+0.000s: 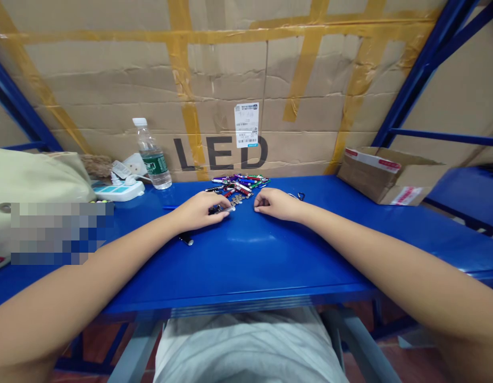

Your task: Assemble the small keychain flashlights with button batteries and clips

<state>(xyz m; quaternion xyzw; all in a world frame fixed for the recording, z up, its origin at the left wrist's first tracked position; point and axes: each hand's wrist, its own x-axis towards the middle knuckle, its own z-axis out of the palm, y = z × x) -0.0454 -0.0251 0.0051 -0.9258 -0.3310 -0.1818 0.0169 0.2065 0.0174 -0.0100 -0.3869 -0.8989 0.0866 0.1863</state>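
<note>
At a blue counter [250, 271], you work with 2 bare hands, your left hand [202, 210] pinching a slim silver-ended tube [231, 209] between thumb and fingers. The tube sits over the middle of the counter, its long axis running roughly side to side, the bright end pointing right, toward your other hand, and tipped slightly away from you. That end looks pale, smooth and shiny; your fingers hide the rest. Your right hand [272, 203] is curled, fingertips close to the thumb, and whether it holds anything cannot be told.

Just beyond your hands lie small round metallic discs [237, 199] and a pile of slim tubes [246, 184] in red, blue, purple, green and black, glossy and pointing in many directions. Nearer you, a black tube [186, 239] shows below your left wrist, its silvery end aimed right and toward you. A clear bottle [154, 159] stands at left; an open cardboard box [369, 178] sits at right.
</note>
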